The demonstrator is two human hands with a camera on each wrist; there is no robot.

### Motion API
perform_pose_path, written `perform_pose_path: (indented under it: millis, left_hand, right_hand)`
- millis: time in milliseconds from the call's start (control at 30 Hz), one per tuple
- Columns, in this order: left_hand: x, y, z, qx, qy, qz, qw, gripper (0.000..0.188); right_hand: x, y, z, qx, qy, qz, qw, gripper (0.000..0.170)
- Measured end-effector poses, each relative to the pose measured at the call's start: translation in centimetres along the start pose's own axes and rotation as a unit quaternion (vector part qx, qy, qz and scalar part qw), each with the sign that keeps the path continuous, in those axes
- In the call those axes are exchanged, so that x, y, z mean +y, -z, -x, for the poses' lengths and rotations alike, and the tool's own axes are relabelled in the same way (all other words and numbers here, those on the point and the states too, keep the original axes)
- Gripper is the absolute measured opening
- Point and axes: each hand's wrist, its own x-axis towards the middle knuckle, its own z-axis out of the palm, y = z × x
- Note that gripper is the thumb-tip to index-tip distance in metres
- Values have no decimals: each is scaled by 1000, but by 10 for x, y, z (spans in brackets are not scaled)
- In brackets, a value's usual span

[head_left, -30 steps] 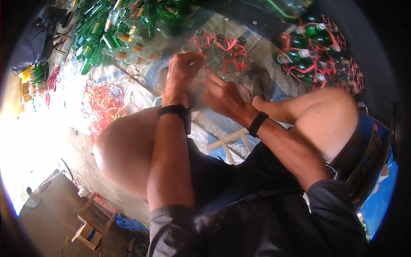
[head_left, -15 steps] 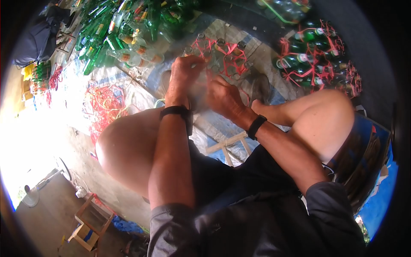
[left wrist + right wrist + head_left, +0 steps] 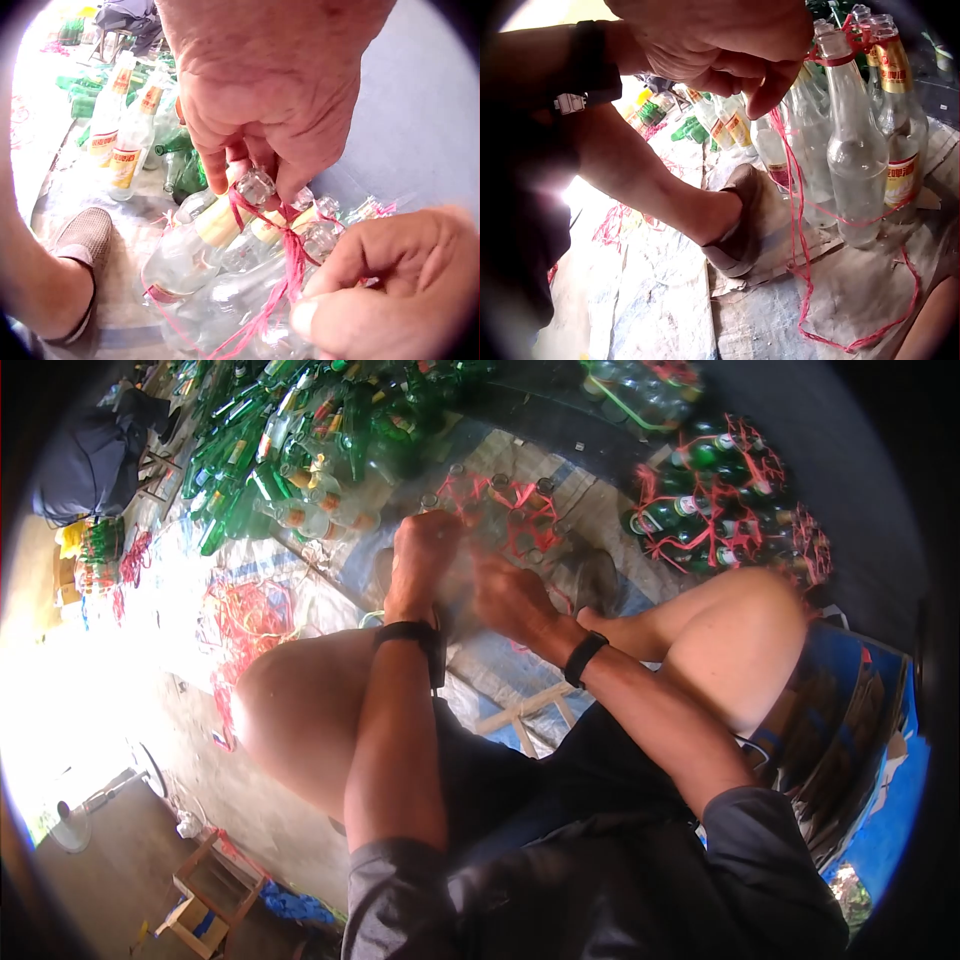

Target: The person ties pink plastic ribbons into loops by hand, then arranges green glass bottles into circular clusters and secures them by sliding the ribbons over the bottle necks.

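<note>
Clear glass bottles (image 3: pixel 855 150) stand in a cluster, with red plastic twine (image 3: pixel 294 259) looped round their necks. My left hand (image 3: pixel 270 97) is over the bottle tops; its fingers pinch the twine beside one bottle mouth (image 3: pixel 255 186). Lower and to the right, my right hand (image 3: pixel 397 289) has thumb and forefinger curled on the hanging strands below a knot. A long loop of the twine trails down to the ground in the right wrist view. From the head, my left hand (image 3: pixel 425 555) and right hand (image 3: pixel 515 598) partly hide the cluster.
Green bottles (image 3: pixel 235 445) lie heaped at the upper left. Another bundle tied in red twine (image 3: pixel 710 500) is at the right. Loose twine (image 3: pixel 245 615) lies on the sheeting by my left knee. My shoe (image 3: pixel 739 217) is close to the bottles.
My head view has shifted slightly. My left hand has turned, its fingers now more tucked under, and my right hand has come a little lower and nearer to me.
</note>
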Motion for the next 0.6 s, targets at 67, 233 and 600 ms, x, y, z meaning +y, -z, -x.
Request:
perform_pose_path:
  millis: [67,233,600]
  left_hand:
    - [-8,-3,-4,35,37,34,998,21]
    - [3,10,-10,87,14,18,996,20]
    - [6,5,15,72,83,-62,992,29]
  right_hand:
    - [-1,0,0,-20,-20,10,1000,51]
    - [4,-4,3,-51,3,-15,999,38]
    - [4,-12,1,17,29,-39,999,9]
